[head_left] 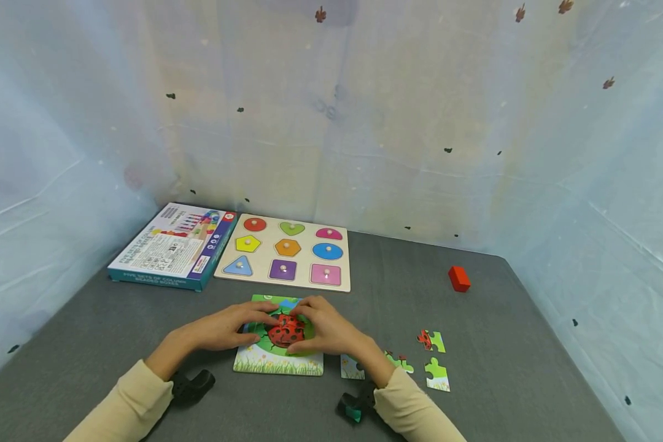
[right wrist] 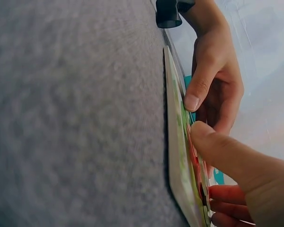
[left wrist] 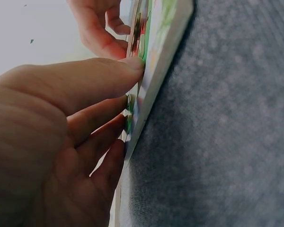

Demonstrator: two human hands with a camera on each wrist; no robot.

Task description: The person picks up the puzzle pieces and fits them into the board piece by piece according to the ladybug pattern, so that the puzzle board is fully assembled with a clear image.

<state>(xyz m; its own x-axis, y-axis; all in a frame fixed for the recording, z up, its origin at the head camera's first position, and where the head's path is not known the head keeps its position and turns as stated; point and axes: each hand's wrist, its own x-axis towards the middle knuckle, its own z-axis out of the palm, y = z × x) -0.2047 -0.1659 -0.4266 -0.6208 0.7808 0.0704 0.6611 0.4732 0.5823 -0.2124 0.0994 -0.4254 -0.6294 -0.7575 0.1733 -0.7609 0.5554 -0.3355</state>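
A square puzzle board [head_left: 279,366] with green scenery lies flat on the grey table, a red ladybug picture [head_left: 287,332] at its middle. From the left, my left hand [head_left: 226,326] rests on the board, thumb and fingers spread and slightly bent. My right hand [head_left: 330,327] arches over the board's right side, its thumb and fingertips touching around the ladybug. In the left wrist view the left thumb [left wrist: 109,78] lies on the board near its edge. The right thumb [right wrist: 217,144] presses at the picture in the right wrist view. Fingers partly cover the ladybug.
Loose jigsaw pieces lie right of the board, including a green one [head_left: 437,375] and a ladybug one [head_left: 431,340]; my right forearm partly covers others. Behind are a shape board [head_left: 302,275] and a flat box [head_left: 168,253]. A red block [head_left: 459,279] sits farther right.
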